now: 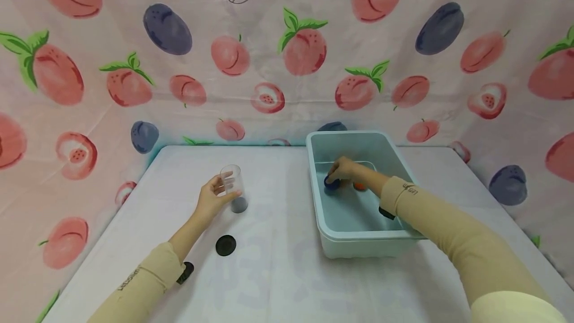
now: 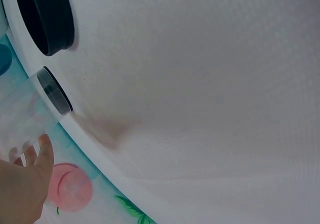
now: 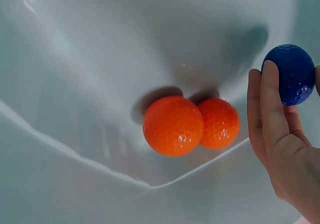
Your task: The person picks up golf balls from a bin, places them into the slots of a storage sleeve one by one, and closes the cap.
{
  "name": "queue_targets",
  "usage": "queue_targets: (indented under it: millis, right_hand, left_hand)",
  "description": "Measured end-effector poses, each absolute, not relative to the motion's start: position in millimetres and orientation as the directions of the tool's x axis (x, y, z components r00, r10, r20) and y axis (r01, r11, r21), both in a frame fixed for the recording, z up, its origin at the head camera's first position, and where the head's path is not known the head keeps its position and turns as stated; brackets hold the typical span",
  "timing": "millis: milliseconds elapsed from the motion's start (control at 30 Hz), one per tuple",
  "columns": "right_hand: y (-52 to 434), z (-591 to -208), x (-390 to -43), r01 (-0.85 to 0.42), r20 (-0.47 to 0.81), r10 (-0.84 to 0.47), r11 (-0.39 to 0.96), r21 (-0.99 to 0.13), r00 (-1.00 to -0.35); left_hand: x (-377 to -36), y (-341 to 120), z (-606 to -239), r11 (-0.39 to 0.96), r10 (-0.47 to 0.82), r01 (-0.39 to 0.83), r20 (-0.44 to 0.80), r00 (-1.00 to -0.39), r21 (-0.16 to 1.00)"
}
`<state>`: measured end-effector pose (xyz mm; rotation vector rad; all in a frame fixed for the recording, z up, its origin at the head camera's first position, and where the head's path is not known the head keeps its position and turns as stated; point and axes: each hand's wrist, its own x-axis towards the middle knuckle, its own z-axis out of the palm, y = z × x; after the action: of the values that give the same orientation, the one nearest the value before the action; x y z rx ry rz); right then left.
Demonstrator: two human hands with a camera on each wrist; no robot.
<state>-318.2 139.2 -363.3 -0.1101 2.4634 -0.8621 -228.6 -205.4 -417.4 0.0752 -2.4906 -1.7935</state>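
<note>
My left hand (image 1: 212, 197) grips a clear plastic cylinder (image 1: 233, 181) above the table, thumb on one side and fingers on the other. A dark round base (image 2: 55, 91) closes the cylinder's lower end in the left wrist view. On the table, nearer than that hand, lies a black round lid (image 1: 225, 245). Inside the light blue basin (image 1: 315, 198), my right hand (image 1: 344, 169) pinches a blue dimpled golf ball (image 3: 288, 75) between fingers and thumb. Two orange golf balls (image 3: 173, 126) sit side by side on the basin floor, left of that hand in the right wrist view.
The deep basin stands on the right half of the white-covered table (image 1: 273, 273); my right forearm crosses its near right rim. Behind the table hangs a fruit-print cloth (image 1: 269, 54), which also rises along both sides.
</note>
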Motion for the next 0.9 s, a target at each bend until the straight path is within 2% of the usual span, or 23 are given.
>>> queue_targets:
  millis: [167,500,900]
  right_hand:
    - [144.0,-358.5,-317.7,0.070,-0.416,-0.247,0.786,-0.614,-0.875]
    - [148.4,-349.6,-315.6,0.104,-0.420,-0.249,0.746,-0.658,-0.873]
    - [149.8,-336.1,-300.8,0.100,-0.381,-0.262,0.695,-0.712,-0.886]
  left_hand:
    - [-229.1,-205.1,-418.0,0.321,-0.079,-0.003,0.024,-0.997,0.947]
    - [-229.3,-203.2,-414.7,0.337,-0.080,-0.007,0.022,-0.997,0.941]
    - [-233.3,-195.8,-412.9,0.358,-0.061,0.000,0.023,-0.998,0.934]
